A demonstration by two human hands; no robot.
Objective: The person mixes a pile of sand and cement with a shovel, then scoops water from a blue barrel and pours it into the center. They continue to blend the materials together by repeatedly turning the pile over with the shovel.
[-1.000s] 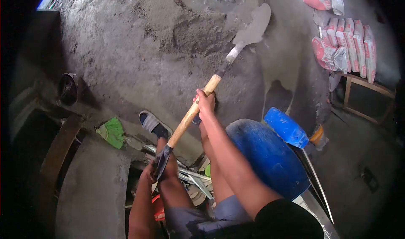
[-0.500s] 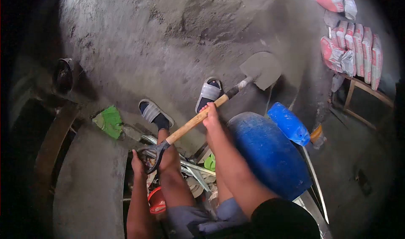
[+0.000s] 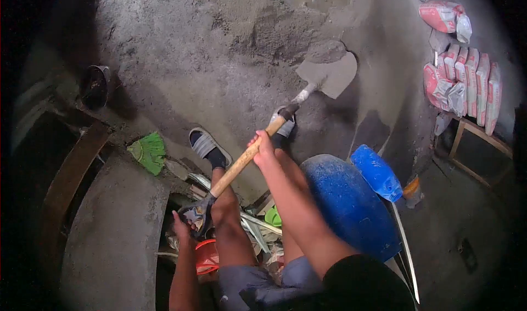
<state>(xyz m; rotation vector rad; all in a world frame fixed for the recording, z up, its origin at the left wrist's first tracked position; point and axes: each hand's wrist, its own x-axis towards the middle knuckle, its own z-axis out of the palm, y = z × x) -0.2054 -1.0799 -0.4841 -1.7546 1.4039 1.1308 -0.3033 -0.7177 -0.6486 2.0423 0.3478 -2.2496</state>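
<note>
Closest in: grey shorts (image 3: 239, 283) and a black sleeve (image 3: 357, 282). Between and beside the legs, a red-orange plastic container (image 3: 207, 256), pale metal strips (image 3: 255, 231) and a small bright-green plastic piece (image 3: 273, 216).

Left hand (image 3: 184, 227) at the black D-shaped grip (image 3: 206, 208) of a long shovel with a pale wooden shaft (image 3: 233, 174); thumb raised, cannot tell how far its fingers close. Right hand (image 3: 264, 147) higher up, fingers wrapped round the shaft just below the dark collar.

To the right, a large scuffed blue barrel (image 3: 351, 206), a smaller blue plastic container (image 3: 376, 172) near its upper edge. To the left, a green broom head (image 3: 148, 153), bristles fanned.

Striped grey sandals on both feet (image 3: 211, 148), the right one partly behind the shovel. Shovel slants up and right; its grey-coated metal blade (image 3: 332, 76) lies over the grey floor (image 3: 219, 99), near the edge of a rough grey mound (image 3: 247, 28).

Farther left, a dark round bucket (image 3: 96, 88). Far right, a wood-framed dark panel (image 3: 483, 153), a row of red-and-white bags (image 3: 472, 86), another such bag (image 3: 442, 18) beyond
</note>
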